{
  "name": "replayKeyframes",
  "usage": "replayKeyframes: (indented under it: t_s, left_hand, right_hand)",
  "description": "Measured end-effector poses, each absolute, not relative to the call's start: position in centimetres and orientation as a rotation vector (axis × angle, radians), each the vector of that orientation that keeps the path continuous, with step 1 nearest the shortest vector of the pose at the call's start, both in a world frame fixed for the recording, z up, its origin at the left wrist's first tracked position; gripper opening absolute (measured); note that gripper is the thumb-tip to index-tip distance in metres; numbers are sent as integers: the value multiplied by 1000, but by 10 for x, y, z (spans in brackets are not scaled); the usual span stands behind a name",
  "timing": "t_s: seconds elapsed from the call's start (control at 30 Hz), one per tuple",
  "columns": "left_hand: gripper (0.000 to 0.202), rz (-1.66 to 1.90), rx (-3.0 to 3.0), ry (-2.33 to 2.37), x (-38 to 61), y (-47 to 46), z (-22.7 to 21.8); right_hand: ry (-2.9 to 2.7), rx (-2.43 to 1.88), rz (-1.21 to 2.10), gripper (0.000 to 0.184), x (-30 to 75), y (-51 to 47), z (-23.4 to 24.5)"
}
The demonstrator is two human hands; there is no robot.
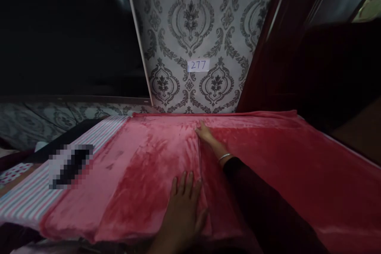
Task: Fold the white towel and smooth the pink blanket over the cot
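Observation:
A plush red-pink blanket is spread over a broad surface, with a fold edge running down its middle from the far side towards me. Left of that edge the pile looks lighter and brushed; to the right it is deeper red. My left hand lies flat on the near part, fingers apart, beside the fold edge, holding nothing. Farther off, my right hand, with a bangle at the wrist, rests on the blanket at the far end of the same edge. Its thumb and a finger are spread apart on the cloth.
A striped cloth shows left of the blanket, with a blurred-out dark item on it. A large black screen stands at the back left. Behind are patterned wallpaper with a paper label and dark red wood.

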State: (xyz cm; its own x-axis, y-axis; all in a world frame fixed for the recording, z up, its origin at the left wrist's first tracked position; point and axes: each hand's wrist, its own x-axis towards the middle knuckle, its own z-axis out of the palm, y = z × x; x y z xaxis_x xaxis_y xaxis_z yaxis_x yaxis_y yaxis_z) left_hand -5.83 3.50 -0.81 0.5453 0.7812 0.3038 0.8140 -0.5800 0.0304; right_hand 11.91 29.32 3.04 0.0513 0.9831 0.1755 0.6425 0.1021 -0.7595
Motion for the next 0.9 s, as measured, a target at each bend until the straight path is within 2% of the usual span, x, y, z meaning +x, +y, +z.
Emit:
replayKeyframes:
  t_s: [0.23, 0.37, 0.5, 0.67, 0.9]
  left_hand:
    - [72, -409, -2712, -1367, -62, 33, -10]
    - [81, -376, -2783, -1394, -61, 33, -6]
    - [82, -391, -2799, -1433, -58, 29, -3]
    - [81, -394, -2815, -1459, -58, 24, 7]
    - [81, -420, -2842, -1456, -60, 25, 7]
  right_hand:
    - [-1687, -1717, 424, 40, 120, 304, 16]
    - [-1760, -1669, 306, 55, 112, 300, 25]
    - [-2193, -1539, 153, 60, 92, 284, 19]
    - [-2394, -1720, 188, 66, 87, 274, 4]
    - [-2430, -1814, 304, 67, 87, 263, 24]
